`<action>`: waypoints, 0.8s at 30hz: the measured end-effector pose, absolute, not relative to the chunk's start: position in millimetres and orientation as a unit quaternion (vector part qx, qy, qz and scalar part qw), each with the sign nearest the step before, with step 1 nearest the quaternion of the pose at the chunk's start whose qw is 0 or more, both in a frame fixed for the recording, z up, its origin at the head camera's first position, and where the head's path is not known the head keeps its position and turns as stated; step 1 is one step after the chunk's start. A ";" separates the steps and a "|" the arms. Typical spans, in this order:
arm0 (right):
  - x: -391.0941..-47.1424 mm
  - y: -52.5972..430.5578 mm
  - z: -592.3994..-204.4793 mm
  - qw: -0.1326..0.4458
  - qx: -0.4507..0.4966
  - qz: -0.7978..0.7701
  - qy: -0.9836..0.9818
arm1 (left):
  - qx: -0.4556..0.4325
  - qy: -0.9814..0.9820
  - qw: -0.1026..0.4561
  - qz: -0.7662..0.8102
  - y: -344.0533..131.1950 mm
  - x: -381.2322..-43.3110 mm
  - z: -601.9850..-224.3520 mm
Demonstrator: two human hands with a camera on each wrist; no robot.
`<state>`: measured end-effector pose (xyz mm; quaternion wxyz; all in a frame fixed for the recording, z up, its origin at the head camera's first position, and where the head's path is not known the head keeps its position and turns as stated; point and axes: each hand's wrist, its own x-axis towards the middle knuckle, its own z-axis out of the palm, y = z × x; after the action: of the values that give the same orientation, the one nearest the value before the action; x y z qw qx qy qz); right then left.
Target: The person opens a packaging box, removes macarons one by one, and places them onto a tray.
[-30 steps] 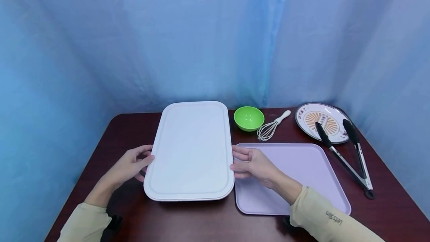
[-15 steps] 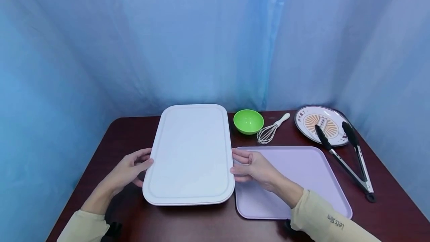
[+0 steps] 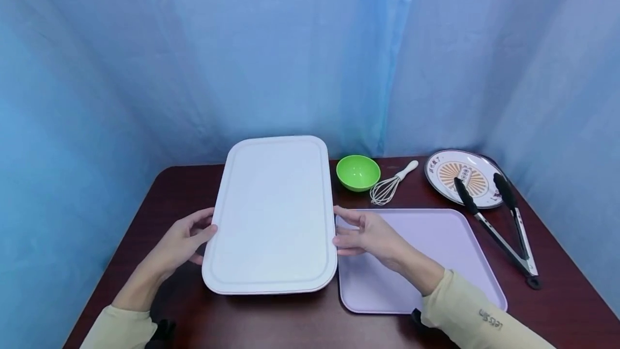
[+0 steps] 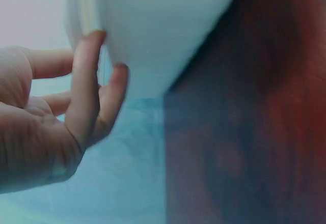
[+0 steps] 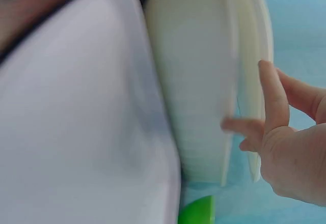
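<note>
A white rectangular lid (image 3: 273, 214) with rounded corners lies between the two hands, left of centre in the head view. My left hand (image 3: 176, 244) grips its left edge, thumb on top and fingers below. On the right edge, my right hand (image 3: 378, 238) pinches it the same way. Under the lid is a white, deep-walled box (image 5: 193, 81), mostly hidden in the head view. The right wrist view shows a gap between the box's rim and the raised lid, with fingers of the right hand reaching into that gap.
A lilac tray (image 3: 426, 246) lies right beside the box. Behind it are a green bowl (image 3: 358, 173) and a whisk (image 3: 392, 184). Black-tipped tongs (image 3: 506, 236) lean over a patterned plate (image 3: 443, 174) at the far right. Blue curtains (image 3: 290, 53) surround the dark table (image 3: 271, 322).
Both hands have lifted the lid, its far edge most visibly, and it has shifted slightly left. The tray, bowl, whisk, plate and tongs have stayed in place.
</note>
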<state>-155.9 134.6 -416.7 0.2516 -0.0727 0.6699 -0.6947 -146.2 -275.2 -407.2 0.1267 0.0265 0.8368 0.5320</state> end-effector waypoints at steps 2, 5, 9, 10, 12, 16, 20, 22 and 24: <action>-155.9 135.0 -408.4 0.243 -0.078 -0.697 0.670 | 0.028 0.836 0.119 0.534 -274.9 -144.8 -400.8; -155.4 134.7 -396.4 0.239 -0.095 -0.700 0.667 | 0.035 0.828 0.111 0.549 -278.3 -143.0 -390.8; -154.6 130.3 -383.2 0.232 -0.107 -0.691 0.676 | 0.052 0.815 0.107 0.567 -288.2 -143.0 -379.0; -154.8 128.4 -380.4 0.231 -0.111 -0.691 0.676 | 0.057 0.812 0.106 0.571 -291.6 -143.5 -376.5; -156.2 123.7 -376.0 0.229 -0.116 -0.691 0.676 | 0.065 0.806 0.104 0.579 -299.4 -144.8 -371.8; -160.1 112.2 -368.6 0.239 -0.116 -0.701 0.662 | 0.085 0.781 0.103 0.610 -316.9 -147.1 -363.6; -164.2 99.6 -365.5 0.248 -0.119 -0.702 0.657 | 0.088 0.760 0.105 0.635 -331.6 -145.6 -358.0; -165.8 93.6 -365.1 0.253 -0.126 -0.700 0.656 | 0.082 0.757 0.107 0.639 -337.6 -143.5 -356.4; -167.3 87.8 -364.3 0.257 -0.133 -0.696 0.657 | 0.076 0.758 0.108 0.638 -343.6 -141.1 -355.2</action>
<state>-167.3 87.8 -364.3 0.2572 -0.1326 0.6573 -0.6959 -141.1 -343.6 -355.2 0.1084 0.0761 0.7583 0.6383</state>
